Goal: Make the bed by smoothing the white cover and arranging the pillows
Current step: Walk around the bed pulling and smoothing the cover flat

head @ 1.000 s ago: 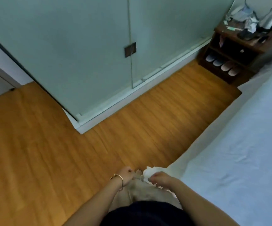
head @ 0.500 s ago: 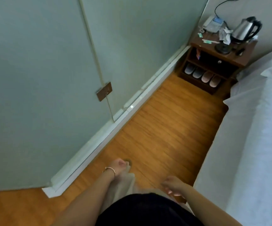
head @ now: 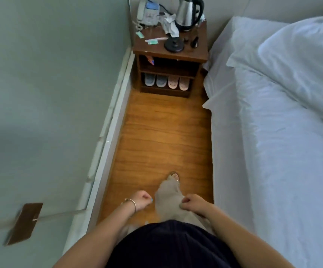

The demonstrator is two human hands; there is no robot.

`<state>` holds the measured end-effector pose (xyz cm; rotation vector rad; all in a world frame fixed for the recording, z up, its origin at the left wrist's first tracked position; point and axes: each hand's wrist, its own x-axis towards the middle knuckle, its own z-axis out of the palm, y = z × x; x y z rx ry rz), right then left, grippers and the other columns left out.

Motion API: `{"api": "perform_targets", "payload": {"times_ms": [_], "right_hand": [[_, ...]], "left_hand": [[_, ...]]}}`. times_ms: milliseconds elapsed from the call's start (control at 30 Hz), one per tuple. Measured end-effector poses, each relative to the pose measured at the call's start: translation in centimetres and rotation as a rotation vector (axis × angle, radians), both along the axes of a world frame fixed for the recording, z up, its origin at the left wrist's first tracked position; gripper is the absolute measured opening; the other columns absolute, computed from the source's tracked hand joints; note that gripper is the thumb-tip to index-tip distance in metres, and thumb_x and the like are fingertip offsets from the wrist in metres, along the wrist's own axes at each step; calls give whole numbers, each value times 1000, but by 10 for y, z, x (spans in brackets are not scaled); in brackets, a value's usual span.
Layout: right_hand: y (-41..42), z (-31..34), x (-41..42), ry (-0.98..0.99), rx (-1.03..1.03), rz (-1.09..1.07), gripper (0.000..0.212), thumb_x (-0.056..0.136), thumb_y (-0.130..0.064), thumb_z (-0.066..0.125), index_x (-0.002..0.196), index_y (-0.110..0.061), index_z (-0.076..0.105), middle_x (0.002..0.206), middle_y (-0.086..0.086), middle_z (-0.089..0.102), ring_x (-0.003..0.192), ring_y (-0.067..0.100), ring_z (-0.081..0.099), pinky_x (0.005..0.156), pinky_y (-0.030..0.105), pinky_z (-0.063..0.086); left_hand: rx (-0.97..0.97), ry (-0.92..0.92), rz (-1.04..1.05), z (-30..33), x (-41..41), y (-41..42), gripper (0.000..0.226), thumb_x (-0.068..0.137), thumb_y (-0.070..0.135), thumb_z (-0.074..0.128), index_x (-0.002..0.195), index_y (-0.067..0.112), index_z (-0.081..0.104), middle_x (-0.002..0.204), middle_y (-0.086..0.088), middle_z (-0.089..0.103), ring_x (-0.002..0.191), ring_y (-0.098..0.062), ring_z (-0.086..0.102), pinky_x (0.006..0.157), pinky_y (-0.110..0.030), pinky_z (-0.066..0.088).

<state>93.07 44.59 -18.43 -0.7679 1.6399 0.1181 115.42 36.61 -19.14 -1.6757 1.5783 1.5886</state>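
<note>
Running between glass wall (head: 50, 93) and bed (head: 234, 151): wooden floor (head: 162, 136).

You stand in a floor strip (head: 164, 136) between the wall (head: 50, 93) on your left and the bed (head: 232, 151) on your right. Ahead, a nightstand (head: 191, 55) sits between wall and bed head. On it: kettle (head: 187, 13), phone (head: 147, 14). Slippers (head: 166, 82) in its bottom shelf. Pillow (head: 302, 60) lies on the cover (head: 292, 180) at the far end.
</note>
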Motion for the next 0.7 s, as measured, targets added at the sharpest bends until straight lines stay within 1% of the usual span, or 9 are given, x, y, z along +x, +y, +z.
{"api": "perform_targets", "payload": {"times_ms": [100, 200, 267, 333, 367, 433, 500, 633, 700], "right_hand": [[-66, 9, -66, -4, 45, -12, 32, 92, -34, 59, 115, -12, 59, 112, 3, 60, 101, 17, 57, 89, 30, 50], [-109, 5, -119, -51, 116, -104, 42, 92, -38, 61, 123, -10, 56, 124, 7, 59, 111, 21, 58, 98, 39, 51], [-126, 0, -142, -66, 129, -192, 52, 88, -39, 65, 128, -8, 53, 129, 10, 57, 112, 22, 58, 92, 37, 53], [-144, -2, -156, -73, 166, -213, 72, 81, -46, 67, 138, -6, 47, 137, 10, 51, 112, 20, 54, 83, 29, 49], [-153, -3, -164, -91, 172, -199, 71, 83, -45, 65, 140, -7, 46, 137, 8, 51, 112, 19, 52, 84, 28, 46], [-177, -3, -185, -140, 168, -195, 53, 89, -42, 61, 132, -13, 53, 125, 1, 55, 112, 17, 52, 94, 30, 45], [-203, -4, -210, -202, 181, -302, 42, 89, -37, 63, 127, -20, 55, 121, -3, 55, 115, 18, 54, 102, 33, 45], [-261, -12, -245, -55, 85, -584, 48, 89, -27, 65, 133, -10, 53, 124, 6, 57, 106, 19, 58, 91, 31, 53], [-291, -10, -256, 89, 19, -777, 31, 90, -22, 62, 117, -8, 62, 116, 11, 62, 102, 24, 63, 88, 35, 55]], "left_hand": [[-89, -56, -51, 5, -56, -73, 21, 91, 20, 57, 73, 30, 53, 82, 6, 61, 86, -18, 62, 79, -25, 48], [-139, -60, -166, 13, -110, -129, 23, 91, 17, 55, 73, 32, 51, 80, 11, 57, 85, -12, 57, 74, -19, 44], [-161, -32, -254, 17, -146, -167, 17, 89, 21, 56, 77, 33, 55, 80, 14, 59, 76, -6, 56, 64, -16, 44], [-165, 48, -268, 21, -184, -207, 14, 88, 21, 56, 80, 32, 58, 80, 16, 58, 78, -6, 57, 64, -16, 42], [-166, 75, -279, 23, -204, -227, 15, 88, 19, 57, 80, 32, 59, 81, 15, 59, 80, -8, 57, 66, -18, 42], [-180, 81, -370, 17, -235, -261, 16, 87, 18, 56, 74, 29, 57, 75, 10, 56, 72, -10, 52, 64, -22, 39], [-139, 34, -534, 4, -258, -297, 15, 82, 21, 50, 68, 27, 51, 67, 9, 51, 67, -12, 48, 62, -24, 37], [-130, 32, -625, -1, -330, -400, 11, 81, 19, 49, 75, 27, 55, 77, 6, 56, 77, -19, 54, 68, -23, 39], [-144, 46, -606, 9, -376, -449, 12, 88, 16, 51, 87, 20, 63, 81, 3, 62, 79, -18, 57, 69, -24, 45]]}}
